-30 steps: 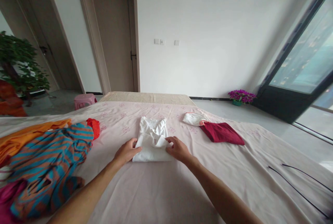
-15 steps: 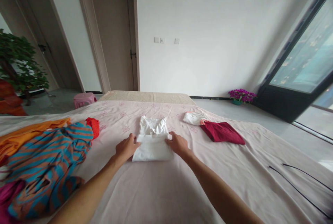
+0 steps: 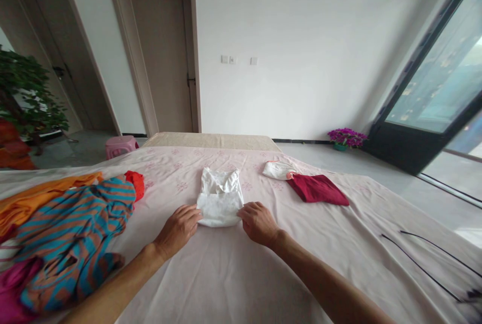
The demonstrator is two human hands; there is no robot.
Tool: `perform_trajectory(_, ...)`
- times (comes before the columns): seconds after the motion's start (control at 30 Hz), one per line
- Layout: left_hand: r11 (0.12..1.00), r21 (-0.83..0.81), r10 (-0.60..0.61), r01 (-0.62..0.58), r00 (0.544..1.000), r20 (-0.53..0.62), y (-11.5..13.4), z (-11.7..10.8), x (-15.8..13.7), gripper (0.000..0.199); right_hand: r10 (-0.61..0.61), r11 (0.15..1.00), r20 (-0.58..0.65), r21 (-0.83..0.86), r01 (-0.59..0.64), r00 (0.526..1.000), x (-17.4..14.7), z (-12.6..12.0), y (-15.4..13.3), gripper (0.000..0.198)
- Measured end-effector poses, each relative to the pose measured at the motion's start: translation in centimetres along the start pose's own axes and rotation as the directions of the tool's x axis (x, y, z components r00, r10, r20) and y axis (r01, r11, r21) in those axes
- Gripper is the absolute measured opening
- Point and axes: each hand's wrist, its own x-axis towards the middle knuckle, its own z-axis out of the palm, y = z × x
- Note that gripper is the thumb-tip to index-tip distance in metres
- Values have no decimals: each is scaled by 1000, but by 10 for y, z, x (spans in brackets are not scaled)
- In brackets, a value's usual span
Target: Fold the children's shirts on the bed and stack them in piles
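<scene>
A white shirt (image 3: pixel 220 208), partly folded, lies in front of me on the pale pink flowered sheet (image 3: pixel 211 274). Its lower part is turned up over the body, while the neckline shows at the far end. My left hand (image 3: pixel 181 226) pinches the left edge of the folded part between thumb and fingers. On the opposite edge, my right hand (image 3: pixel 259 222) grips the cloth the same way. Both hands rest low, close to the sheet.
To the left lie a blue-and-brown striped garment (image 3: pixel 79 233), an orange garment (image 3: pixel 45 193) and a magenta cloth (image 3: pixel 18 284). On the right are a folded dark red garment (image 3: pixel 320 189), a white cloth with orange trim (image 3: pixel 277 170) and black cords (image 3: pixel 425 268).
Both hands have moved nearer to me along the shirt's edges. The folded part now looks narrower, with a rounded near edge. The view has shifted slightly.
</scene>
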Motion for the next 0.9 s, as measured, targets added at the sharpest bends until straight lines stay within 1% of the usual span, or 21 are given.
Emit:
perform_trajectory(0.07,1000,-29,0,-1,999,-40,2,-6,2,30,6,998,-54,59,-3,999,-1,-4,-1,26)
perform_trajectory(0.13,993,-121,-1,-3,999,-33,9,-19,-5,28,-25,988,-82,147,37,996,-13,-14,-9,25)
perform_trajectory(0.17,983,-182,-21,17,1000,-16,14,-27,-11,27,-40,979,-80,195,55,996,-22,-20,-14,24)
perform_trajectory(0.2,967,-248,-65,67,998,16,21,-34,-17,26,-36,969,-67,243,52,997,-32,-25,-21,22)
perform_trajectory(0.23,939,-311,-137,150,989,64,28,-41,-24,25,-12,955,-42,294,24,999,-41,-30,-27,21)
perform_trajectory(0.27,895,-364,-229,257,966,118,35,-46,-29,26,35,938,-10,345,-30,999,-48,-33,-33,21)
perform_trajectory(0.33,773,-435,-414,462,887,205,45,-50,-30,29,174,880,41,442,-175,984,-51,-36,-41,25)
perform_trajectory(0.37,716,-459,-487,527,847,212,47,-49,-26,31,249,840,49,487,-240,967,-47,-34,-41,26)
perform_trajectory(0.4,675,-478,-545,562,817,190,46,-46,-19,32,319,797,39,529,-291,947,-39,-31,-40,26)
perform_trajectory(0.43,653,-493,-589,576,795,148,42,-42,-9,33,383,759,16,564,-324,924,-28,-27,-36,26)
perform_trajectory(0.47,644,-493,-624,585,775,105,36,-36,4,33,438,729,-15,592,-345,899,-14,-22,-31,26)
perform_trajectory(0.53,642,-432,-683,633,729,53,20,-25,30,32,525,691,-69,616,-378,848,17,-10,-19,27)
perform_trajectory(0.6,633,-335,-729,698,683,43,3,-13,53,30,582,680,-102,604,-415,807,45,2,-7,29)
perform_trajectory(0.63,627,-293,-745,721,666,44,-4,-7,62,29,600,682,-106,586,-438,793,57,8,-2,30)
perform_trajectory(0.73,617,-224,-766,754,641,49,-20,10,77,29,631,697,-85,498,-516,771,78,25,10,33)
perform_trajectory(0.83,614,-159,-776,773,628,58,-27,23,80,29,638,720,-64,401,-566,767,83,36,18,34)
perform_trajectory(0.9,622,-121,-774,774,631,56,-27,26,77,29,637,738,-65,339,-584,768,82,38,20,35)
